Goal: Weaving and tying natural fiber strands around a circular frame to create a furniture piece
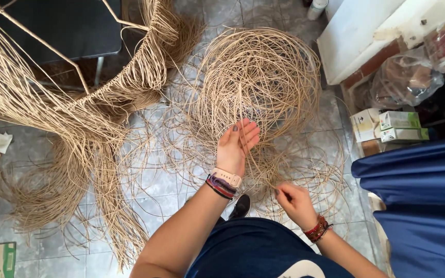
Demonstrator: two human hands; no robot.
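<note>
The left hand (237, 145) covers part of the cane coil (261, 77) behind it. At five o'clock, the right hand (295, 203) closes its grip on strands too thin to count. The metal frame (42, 44) runs off the top edge at eleven o'clock. The blue cloth (418, 201) is cut off at three o'clock.

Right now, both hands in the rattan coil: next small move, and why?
Probably draw the right hand back toward the body to pull its strand free. It looks pinched shut on a thin strand, while the left hand lies open and flat on the loose rattan coil, steadying the tangle. Which strand it is cannot be traced.
</note>
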